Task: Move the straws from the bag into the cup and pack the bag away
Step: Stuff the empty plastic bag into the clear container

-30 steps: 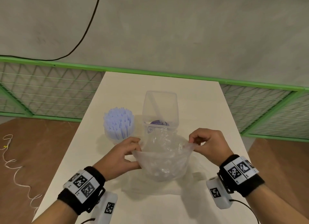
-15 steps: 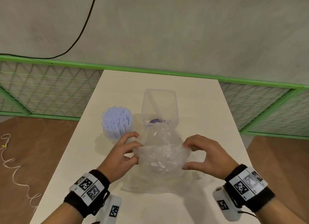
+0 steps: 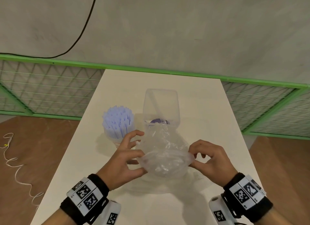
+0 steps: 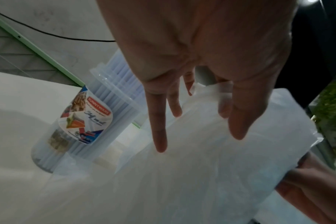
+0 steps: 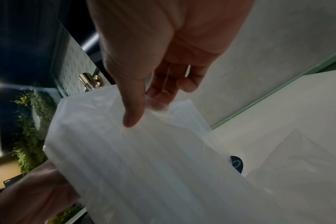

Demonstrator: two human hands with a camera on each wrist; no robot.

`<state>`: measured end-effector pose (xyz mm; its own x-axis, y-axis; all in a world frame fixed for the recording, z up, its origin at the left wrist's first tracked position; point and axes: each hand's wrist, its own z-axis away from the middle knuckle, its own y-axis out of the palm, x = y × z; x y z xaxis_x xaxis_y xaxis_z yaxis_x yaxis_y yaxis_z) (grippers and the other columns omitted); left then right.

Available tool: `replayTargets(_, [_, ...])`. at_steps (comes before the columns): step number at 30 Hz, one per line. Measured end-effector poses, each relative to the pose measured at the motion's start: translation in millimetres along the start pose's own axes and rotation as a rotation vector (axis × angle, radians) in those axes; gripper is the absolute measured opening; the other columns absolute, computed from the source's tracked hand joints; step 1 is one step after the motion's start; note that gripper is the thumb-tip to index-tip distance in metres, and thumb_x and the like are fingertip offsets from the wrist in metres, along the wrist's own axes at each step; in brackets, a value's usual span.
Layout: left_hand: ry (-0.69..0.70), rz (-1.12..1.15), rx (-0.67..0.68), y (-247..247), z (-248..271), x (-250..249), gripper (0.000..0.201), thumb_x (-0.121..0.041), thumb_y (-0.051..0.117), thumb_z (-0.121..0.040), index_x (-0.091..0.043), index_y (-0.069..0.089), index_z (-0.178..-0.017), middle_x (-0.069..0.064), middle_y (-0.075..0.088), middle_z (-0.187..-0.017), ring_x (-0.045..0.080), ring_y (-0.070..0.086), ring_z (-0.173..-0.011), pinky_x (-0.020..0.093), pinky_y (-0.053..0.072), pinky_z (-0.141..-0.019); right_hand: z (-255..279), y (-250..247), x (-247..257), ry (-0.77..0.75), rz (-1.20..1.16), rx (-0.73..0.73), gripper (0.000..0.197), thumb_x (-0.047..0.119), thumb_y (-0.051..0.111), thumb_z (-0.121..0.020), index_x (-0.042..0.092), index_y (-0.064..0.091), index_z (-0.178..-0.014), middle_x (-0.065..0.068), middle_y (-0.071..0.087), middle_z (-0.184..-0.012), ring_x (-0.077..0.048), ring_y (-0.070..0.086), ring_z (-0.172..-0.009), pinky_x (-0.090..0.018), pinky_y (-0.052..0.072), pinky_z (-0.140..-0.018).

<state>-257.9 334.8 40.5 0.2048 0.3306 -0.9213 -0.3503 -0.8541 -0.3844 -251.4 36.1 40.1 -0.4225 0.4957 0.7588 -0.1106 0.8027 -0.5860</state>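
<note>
On a white table (image 3: 201, 107), seen from the head camera, a cup (image 3: 117, 137) packed with pale blue straws (image 3: 117, 119) stands beside a clear container (image 3: 161, 105). Both hands hold a crumpled clear bag (image 3: 165, 159) just above the tabletop: the left hand (image 3: 120, 164) pinches its left edge, the right hand (image 3: 213, 161) its right. At the left wrist, spread fingers (image 4: 159, 128) rest on the bag (image 4: 211, 159) near the labelled cup (image 4: 82, 121). At the right wrist, thumb and fingertips (image 5: 159, 97) nip the plastic (image 5: 144, 159).
</note>
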Motion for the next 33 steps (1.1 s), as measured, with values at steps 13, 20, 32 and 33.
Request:
replayTargets(13, [0.080,0.063,-0.080,7,-7,2,0.047,0.008,0.066,-0.084,-0.038,0.072,-0.080,-0.016,0.038,-0.136,0.002,0.059,-0.087,0.024,0.049,-0.060,4,16,4,0.008,-0.165,-0.154,0.024,0.003,0.075,-0.076,0.026,0.069,-0.077,0.007,0.062,-0.083,-0.014,0.055,-0.072,-0.025,0.041,-0.059])
replayTargets(20, [0.212,-0.074,-0.105,14,-6,11,0.048,0.017,0.050,-0.080,-0.024,0.073,-0.091,-0.007,0.031,-0.147,-0.005,0.058,-0.104,0.008,0.038,-0.095,13,29,-1,-0.029,-0.129,-0.194,0.029,0.002,0.060,-0.076,0.028,0.073,-0.074,0.010,0.052,-0.093,-0.012,0.056,-0.080,-0.023,0.044,-0.066])
replayTargets(32, [0.143,-0.093,-0.065,16,3,12,0.016,-0.023,0.058,-0.081,-0.026,0.073,-0.082,0.001,0.025,-0.151,0.012,0.029,-0.143,0.016,0.020,-0.115,25,38,12,0.012,0.048,-0.031,0.018,0.049,0.066,-0.087,0.036,0.077,-0.091,0.006,0.042,-0.109,-0.021,0.052,-0.101,-0.024,0.042,-0.076])
replayTargets(33, [0.115,-0.060,-0.066,16,4,9,0.011,-0.030,0.062,-0.082,-0.028,0.073,-0.081,-0.002,0.026,-0.151,0.010,0.031,-0.141,0.011,0.023,-0.111,24,39,13,0.027,0.043,-0.056,0.017,0.051,0.068,-0.085,0.037,0.077,-0.088,0.007,0.043,-0.107,-0.019,0.053,-0.100,-0.023,0.042,-0.075])
